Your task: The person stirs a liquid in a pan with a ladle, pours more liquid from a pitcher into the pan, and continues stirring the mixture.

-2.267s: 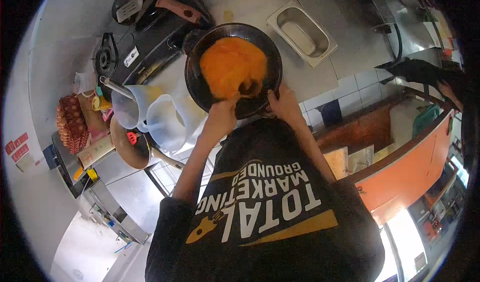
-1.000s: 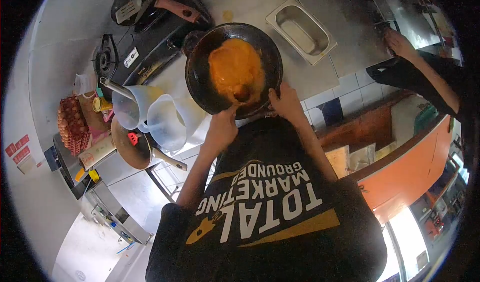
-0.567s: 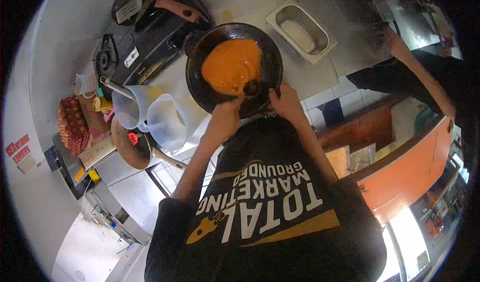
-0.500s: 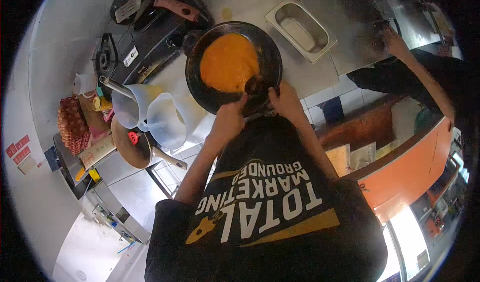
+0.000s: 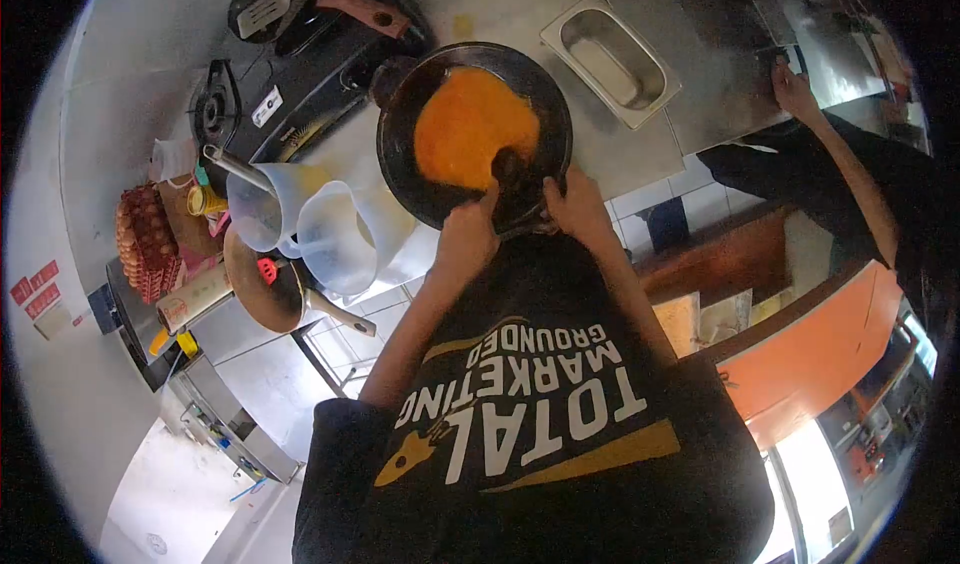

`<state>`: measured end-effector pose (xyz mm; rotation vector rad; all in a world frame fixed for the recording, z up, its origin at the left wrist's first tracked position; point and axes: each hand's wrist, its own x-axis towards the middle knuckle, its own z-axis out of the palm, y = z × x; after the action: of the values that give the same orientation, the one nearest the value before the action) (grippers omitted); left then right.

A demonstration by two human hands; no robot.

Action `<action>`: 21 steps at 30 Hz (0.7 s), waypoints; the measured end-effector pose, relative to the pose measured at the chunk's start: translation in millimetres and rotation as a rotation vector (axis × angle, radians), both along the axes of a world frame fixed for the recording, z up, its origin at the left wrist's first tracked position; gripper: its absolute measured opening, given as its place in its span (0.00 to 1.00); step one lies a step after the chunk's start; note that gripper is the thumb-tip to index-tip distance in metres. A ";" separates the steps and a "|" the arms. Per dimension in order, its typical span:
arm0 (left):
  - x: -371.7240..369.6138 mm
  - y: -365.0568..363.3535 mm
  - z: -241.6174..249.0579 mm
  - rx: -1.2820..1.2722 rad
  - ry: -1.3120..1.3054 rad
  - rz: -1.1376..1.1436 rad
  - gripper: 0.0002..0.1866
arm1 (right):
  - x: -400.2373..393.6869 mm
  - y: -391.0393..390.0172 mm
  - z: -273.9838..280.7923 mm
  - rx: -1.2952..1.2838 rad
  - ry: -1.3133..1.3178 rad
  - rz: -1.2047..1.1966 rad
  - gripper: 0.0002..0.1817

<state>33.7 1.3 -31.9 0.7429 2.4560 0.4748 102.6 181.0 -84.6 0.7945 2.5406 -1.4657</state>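
A dark round pan point(image 5: 405, 184) is tilted in front of my body, with a sheet of orange, omelette-like food point(image 5: 470, 124) across its middle. My left hand point(image 5: 468, 236) is closed at the pan's near rim, its thumb pointing up over the edge. On the near right of the rim, my right hand point(image 5: 582, 209) has its fingers wrapped on the pan. Between the thumbs a dark rounded patch point(image 5: 508, 167) shows at the food's edge; I cannot tell whether it is a spoon's head. Part of the near rim is hidden by my hands.
A steel container point(image 5: 612, 62) stands right of the pan. Left are two plastic jugs point(image 5: 340, 239), a brown pan point(image 5: 262, 284), egg trays point(image 5: 145, 234) and a stove burner point(image 5: 215, 104). A spatula point(image 5: 265, 12) lies at the back. Another person's hand point(image 5: 793, 89) is at the far right.
The orange food has shifted slightly right within the pan and its outline has changed. The whole view has moved a little. Both hands keep their places at the near rim.
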 end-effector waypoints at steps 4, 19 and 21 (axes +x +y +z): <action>-28.3 -4.2 4.0 -0.030 0.042 0.004 0.26 | -3.9 5.5 10.4 -0.090 -0.018 0.035 0.19; -70.1 22.8 -14.4 -0.157 0.284 0.013 0.08 | -1.3 2.0 3.8 -0.100 0.039 -0.005 0.19; -80.2 5.0 -22.0 -0.230 0.276 0.023 0.07 | 0.5 1.6 -16.3 -0.011 0.018 0.024 0.18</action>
<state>-46.5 6.3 -53.9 0.7244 2.7169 0.0971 103.1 182.6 -100.9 0.7494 2.5436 -1.4846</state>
